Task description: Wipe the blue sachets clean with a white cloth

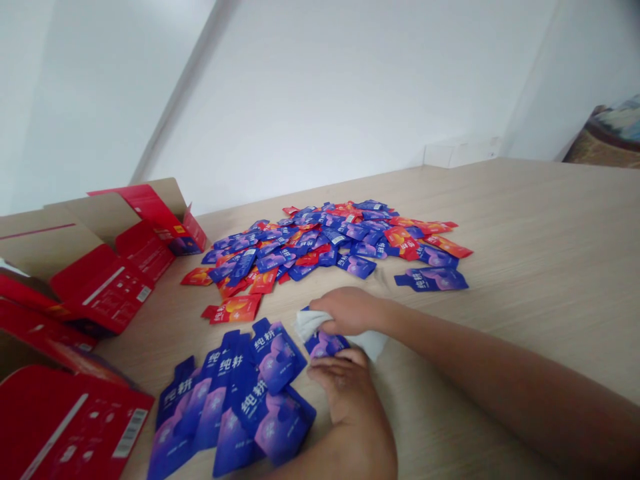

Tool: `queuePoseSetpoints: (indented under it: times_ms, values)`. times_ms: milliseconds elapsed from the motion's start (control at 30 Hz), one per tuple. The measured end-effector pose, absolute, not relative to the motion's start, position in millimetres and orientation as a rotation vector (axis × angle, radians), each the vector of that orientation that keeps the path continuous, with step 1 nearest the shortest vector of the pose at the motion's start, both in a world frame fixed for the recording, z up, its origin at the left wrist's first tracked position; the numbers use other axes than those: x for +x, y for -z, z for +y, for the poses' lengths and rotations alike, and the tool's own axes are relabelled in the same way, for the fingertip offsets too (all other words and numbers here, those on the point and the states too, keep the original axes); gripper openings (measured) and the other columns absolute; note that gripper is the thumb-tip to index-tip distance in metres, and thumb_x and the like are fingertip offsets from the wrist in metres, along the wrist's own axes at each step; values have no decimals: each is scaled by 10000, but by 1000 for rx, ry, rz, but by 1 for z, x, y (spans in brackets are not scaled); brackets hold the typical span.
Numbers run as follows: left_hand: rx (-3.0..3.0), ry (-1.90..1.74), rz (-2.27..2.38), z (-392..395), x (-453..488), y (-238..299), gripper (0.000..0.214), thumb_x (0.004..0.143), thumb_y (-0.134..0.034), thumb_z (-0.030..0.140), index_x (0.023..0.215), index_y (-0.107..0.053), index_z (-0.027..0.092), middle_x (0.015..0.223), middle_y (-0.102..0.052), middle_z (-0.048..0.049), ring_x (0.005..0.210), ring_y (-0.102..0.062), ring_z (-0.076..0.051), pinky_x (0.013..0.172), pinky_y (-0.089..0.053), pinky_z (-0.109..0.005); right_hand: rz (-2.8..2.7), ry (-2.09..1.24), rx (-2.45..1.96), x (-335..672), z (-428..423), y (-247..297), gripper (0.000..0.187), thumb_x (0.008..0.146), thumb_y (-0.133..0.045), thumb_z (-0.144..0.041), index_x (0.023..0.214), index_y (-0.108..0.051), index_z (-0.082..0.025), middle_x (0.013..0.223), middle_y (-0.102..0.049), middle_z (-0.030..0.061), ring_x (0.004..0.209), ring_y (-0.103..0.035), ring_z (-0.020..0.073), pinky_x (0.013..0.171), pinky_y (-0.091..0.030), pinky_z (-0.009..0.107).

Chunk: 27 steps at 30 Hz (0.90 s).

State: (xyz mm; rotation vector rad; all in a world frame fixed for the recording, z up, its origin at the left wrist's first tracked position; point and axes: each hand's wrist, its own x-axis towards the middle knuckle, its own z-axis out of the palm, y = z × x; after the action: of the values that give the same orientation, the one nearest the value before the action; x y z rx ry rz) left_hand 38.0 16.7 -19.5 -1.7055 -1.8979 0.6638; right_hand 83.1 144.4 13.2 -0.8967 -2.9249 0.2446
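My right hand (350,310) is closed on a white cloth (316,323), pressing it against a blue-purple pouch (326,344) on the table. Part of the cloth trails out beneath my wrist. At the near end of the same pouch, my left hand (343,379) grips it with bent fingers; the thumb's exact hold is partly hidden. Left of my hands lies an overlapping group of blue-purple pouches (240,400), flat with their printed faces up. A red-orange pouch (234,309) rests just beyond this group.
A broad heap of blue and red pouches (310,240) spreads across the wooden table (520,267). One blue pouch (434,279) lies at its right edge. Opened red cartons (75,420) line the left side. A white box (461,152) stands against the wall (350,93).
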Motion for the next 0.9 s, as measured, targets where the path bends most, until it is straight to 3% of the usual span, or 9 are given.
queuePoseSetpoints:
  times_ms: [167,367,500,667,900]
  values:
    - [-1728,-654,-1937,17,38,18,426,763,-352,-15,1061,-630,106,966,-687,-185,829,-653,-269,738,-501,-408,-2825,-114,-1068,93,155,-19,314,777,-488,-400,1022,-560,-216,941,-667,90,851,-608,246,632,-399,306]
    - [-1729,-631,-1918,19,37,24,392,771,-359,-9,1044,-631,62,982,-669,-233,855,-651,-294,749,-500,-428,-2899,-200,-718,81,129,-31,310,814,-440,-443,1015,-543,-230,916,-667,62,796,-612,223,596,-390,291]
    - [-1690,-609,-1887,19,37,25,387,772,-360,-7,1044,-629,51,979,-664,-247,841,-653,-302,736,-496,-433,-3010,-252,-705,75,125,-19,340,794,-464,-472,1029,-548,-241,885,-669,59,737,-616,224,543,-377,282]
    - [-1683,-621,-1921,17,39,22,358,778,-371,-11,1017,-625,71,950,-681,-216,833,-658,-282,740,-496,-414,-2874,-192,-857,80,142,-3,357,807,-464,-429,1098,-519,-229,945,-658,74,822,-609,235,608,-399,302]
    - [-1604,-589,-1835,18,37,28,370,784,-350,15,959,-647,148,893,-711,-137,788,-668,-254,733,-495,-395,-2740,-118,-951,87,142,-15,298,794,-476,-388,1026,-540,-211,933,-647,69,840,-595,231,636,-394,306]
